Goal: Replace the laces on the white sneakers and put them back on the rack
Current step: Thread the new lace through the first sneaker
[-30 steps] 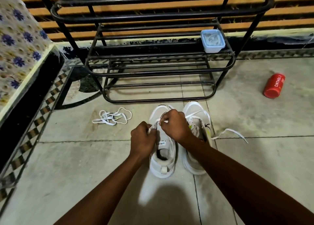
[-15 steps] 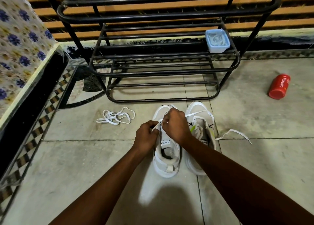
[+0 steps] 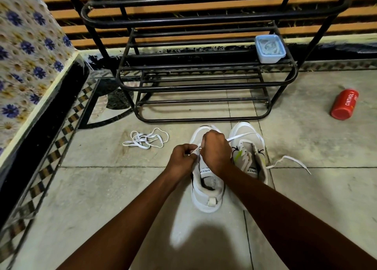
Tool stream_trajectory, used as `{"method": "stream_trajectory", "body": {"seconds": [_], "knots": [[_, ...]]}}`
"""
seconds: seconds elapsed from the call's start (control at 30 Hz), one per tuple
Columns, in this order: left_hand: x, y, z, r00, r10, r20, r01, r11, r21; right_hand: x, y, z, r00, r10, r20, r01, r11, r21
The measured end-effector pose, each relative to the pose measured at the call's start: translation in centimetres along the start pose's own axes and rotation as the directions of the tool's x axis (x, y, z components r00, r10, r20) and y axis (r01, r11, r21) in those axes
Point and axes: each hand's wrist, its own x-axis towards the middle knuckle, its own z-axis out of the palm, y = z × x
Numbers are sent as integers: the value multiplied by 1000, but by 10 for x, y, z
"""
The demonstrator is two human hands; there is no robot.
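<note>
On the floor, just near of the black rack, sits the pair of white sneakers, side by side w/ toes toward the rack. Both hands are over the left sneaker, at its eyelet area. The left hand has its fingers curled and pinching a white lace; the right hand is curled too, clamped on the same lace right beside it, knuckles up. The exact eyelet can't be made out, since the hands cover it.

The right sneaker shows open eyelets and a lifted tongue, no lacing across it as far as visible. One lace end runs from under the right hand across this shoe's toe, and a loose tail trails onto the floor at right.

A second lace lies in a loose tangle on the floor, left of the shoes & apart from them. Whether it's old or new can't be told.

Step in hand, by judgement: threading the lace through the left sneaker, early to mid way; nothing is on the rack yet except a small blue tub on a middle shelf at right. A red bottle lies far right.

The next move likely calls for feeding the lace tip thru the next eyelet and pulling slack even, w/ the shoe kept from sliding. Then the right shoe, then both go to the rack.
</note>
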Motion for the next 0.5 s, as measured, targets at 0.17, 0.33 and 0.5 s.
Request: {"method": "stream_trajectory", "body": {"seconds": [0.17,0.33,0.5], "knots": [[3,-2,3,998,-55,5,55,993,-101,1,8,3,998,22,52,-30,989,143],[8,-2,6,995,-95,-19,92,990,-111,-5,10,5,998,-66,4,64,977,205],[25,-6,-1,994,-27,-105,28,1000,7,-9,11,7,997,-60,-49,73,947,314]]}}
